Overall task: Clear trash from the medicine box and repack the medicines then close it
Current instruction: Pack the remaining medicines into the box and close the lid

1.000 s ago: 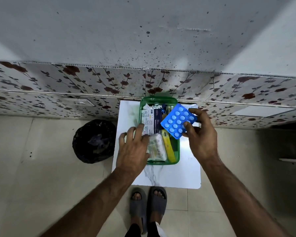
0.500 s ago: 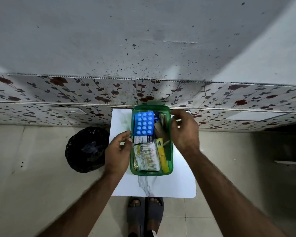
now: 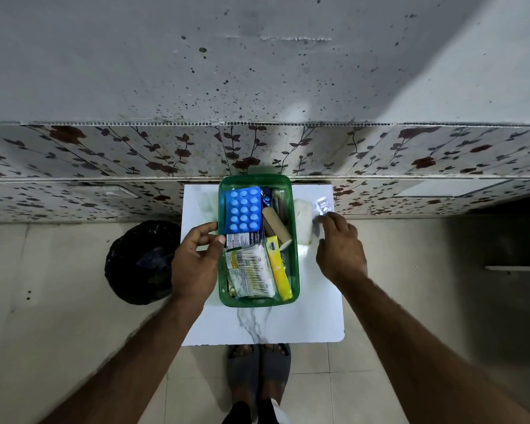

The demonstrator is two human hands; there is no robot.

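Standing on white tabletop (image 3: 306, 316), green medicine box (image 3: 295, 270) open, packed: blue pill sheet (image 3: 243, 210) far left, yellow tube (image 3: 276, 270) near right. Left hand (image 3: 196, 261) against box's left wall, grip loose, empty. Right hand (image 3: 340, 249) beside box, fingertips pinching silver blister strip (image 3: 322, 205) on tabletop.

Right hand (image 3: 340, 249) fingers (image 3: 326, 220) blurred; grip on silver strip (image 3: 323, 205) unclear.

Dim, wide-angle warp, shadowed corners
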